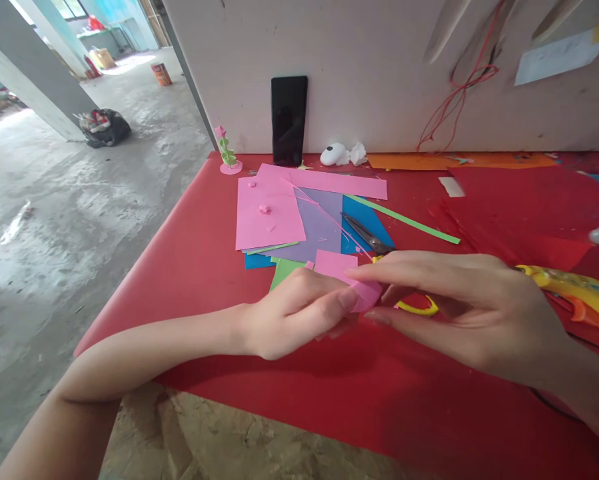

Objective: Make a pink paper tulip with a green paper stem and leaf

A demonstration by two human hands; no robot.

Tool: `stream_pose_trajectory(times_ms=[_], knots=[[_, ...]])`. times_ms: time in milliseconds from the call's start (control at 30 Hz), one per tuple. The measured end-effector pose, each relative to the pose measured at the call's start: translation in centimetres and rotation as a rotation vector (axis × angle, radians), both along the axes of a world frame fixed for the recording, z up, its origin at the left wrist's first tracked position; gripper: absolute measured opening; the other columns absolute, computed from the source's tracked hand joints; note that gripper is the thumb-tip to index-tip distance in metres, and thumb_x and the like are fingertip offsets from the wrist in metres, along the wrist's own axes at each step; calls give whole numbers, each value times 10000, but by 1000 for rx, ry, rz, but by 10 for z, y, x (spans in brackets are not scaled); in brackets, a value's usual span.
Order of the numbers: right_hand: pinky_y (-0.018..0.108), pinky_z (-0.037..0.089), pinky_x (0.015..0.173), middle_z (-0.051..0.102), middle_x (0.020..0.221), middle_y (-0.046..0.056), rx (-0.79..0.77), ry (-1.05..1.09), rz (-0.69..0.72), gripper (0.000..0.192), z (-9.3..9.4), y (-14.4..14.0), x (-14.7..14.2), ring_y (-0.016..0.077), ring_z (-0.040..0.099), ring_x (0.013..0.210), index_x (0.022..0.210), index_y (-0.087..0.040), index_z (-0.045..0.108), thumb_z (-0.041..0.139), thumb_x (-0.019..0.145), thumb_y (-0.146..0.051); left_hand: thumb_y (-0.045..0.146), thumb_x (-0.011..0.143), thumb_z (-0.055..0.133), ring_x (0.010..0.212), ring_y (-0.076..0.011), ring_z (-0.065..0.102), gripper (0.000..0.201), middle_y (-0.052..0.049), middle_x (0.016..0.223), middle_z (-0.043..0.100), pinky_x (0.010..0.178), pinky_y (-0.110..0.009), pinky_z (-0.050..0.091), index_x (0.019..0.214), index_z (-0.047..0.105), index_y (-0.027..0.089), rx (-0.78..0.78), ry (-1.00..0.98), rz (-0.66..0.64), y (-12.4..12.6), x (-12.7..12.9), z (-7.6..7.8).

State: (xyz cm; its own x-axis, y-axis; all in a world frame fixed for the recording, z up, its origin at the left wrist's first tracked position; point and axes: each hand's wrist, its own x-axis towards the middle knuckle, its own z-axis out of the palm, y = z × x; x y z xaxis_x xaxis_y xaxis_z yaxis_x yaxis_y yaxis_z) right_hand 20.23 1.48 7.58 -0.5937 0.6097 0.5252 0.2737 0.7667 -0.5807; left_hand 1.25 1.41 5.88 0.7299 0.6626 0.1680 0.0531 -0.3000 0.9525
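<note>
A small piece of pink paper [367, 297] is between my two hands above the red table. My left hand [299, 310] pinches it, thumb on top, with the other fingers mostly hidden below. From the other side my right hand [472, 313] holds its edge with index finger and thumb. Partly under the right hand lie scissors with yellow handles [422, 307], blades pointing away. Beyond my hands are pink sheets [272, 230], a purple sheet [324, 233], blue paper [354, 223] and green paper [286, 270]. Small pink folded bits sit on one pink sheet.
A yellow glue gun [574, 287] lies at the right. A black phone [289, 120] leans against the white panel [379, 80] at the back. Left of it stands a small paper flower [224, 150]. A green strip [409, 221] crosses the red tabletop [194, 267].
</note>
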Motion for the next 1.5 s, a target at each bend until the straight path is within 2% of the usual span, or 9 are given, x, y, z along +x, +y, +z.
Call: stream_pose_trajectory(times_ms=[100, 233, 300, 400, 500, 600, 900, 1333, 1500], knots=[[118, 542, 518, 713, 803, -48, -91, 14, -48, 299, -1, -2, -1, 70, 657, 621, 1035, -264, 620, 629, 781, -106, 303, 939, 274, 445, -76, 332, 386, 39, 481, 360, 459, -231, 303, 563, 277, 212, 173, 85, 38, 1, 0, 2], [121, 537, 474, 693, 746, -66, -355, 97, -56, 193, 1, -1, -2, 73, 654, 565, 944, -273, 633, 679, 769, -206, 245, 951, 250, 480, -88, 358, 333, 14, 557, 447, 465, -217, 342, 650, 383, 192, 563, 142, 89, 3, -2, 2], [121, 544, 507, 690, 726, -75, -291, 128, -70, 108, 3, -1, -3, 65, 653, 582, 831, -266, 636, 662, 781, -174, 259, 968, 229, 501, -99, 400, 360, -14, 601, 502, 463, -219, 363, 703, 455, 166, 747, 165, 116, 5, -3, 1], [144, 555, 574, 704, 760, -53, 36, 76, -145, 129, 3, -4, 3, 81, 672, 678, 799, -256, 629, 619, 805, -128, 350, 978, 245, 605, -121, 506, 396, -72, 724, 582, 537, -224, 439, 794, 521, 132, 833, 152, 155, 9, -7, 0], [187, 572, 733, 719, 933, -17, 383, -81, -235, 142, 0, -12, 17, 114, 690, 806, 898, -255, 663, 571, 850, -158, 471, 934, 360, 678, -121, 534, 382, -78, 797, 600, 612, -226, 473, 886, 525, 130, 705, 61, 149, 11, -9, 3], [219, 569, 834, 679, 1112, 2, 468, -241, -147, 234, -2, -16, 29, 150, 683, 908, 1043, -249, 650, 558, 853, -147, 427, 931, 409, 685, -114, 518, 313, -52, 765, 578, 634, -223, 461, 853, 508, 141, 573, 5, 85, 10, -9, 7], [205, 586, 749, 678, 929, 18, 299, -91, -194, 164, 4, -5, 14, 138, 678, 833, 983, -235, 651, 615, 838, -302, 217, 932, 421, 590, -47, 458, 233, 23, 686, 474, 550, -165, 378, 712, 457, 153, 54, -130, 27, 2, -5, 8], [167, 557, 559, 678, 941, -38, -102, 22, -4, 373, 6, -2, 11, 85, 649, 716, 1068, -304, 645, 687, 744, -124, 227, 887, 445, 568, -68, 413, 267, 30, 601, 445, 535, -204, 348, 630, 413, 164, -95, -44, -22, 2, -8, 15], [159, 555, 636, 674, 869, -66, -245, 80, 39, 257, 3, 0, 11, 78, 634, 760, 964, -313, 640, 723, 740, -219, 267, 897, 445, 570, -71, 387, 264, 36, 614, 414, 532, -213, 331, 656, 426, 162, -109, -35, -3, 3, -6, 16]])
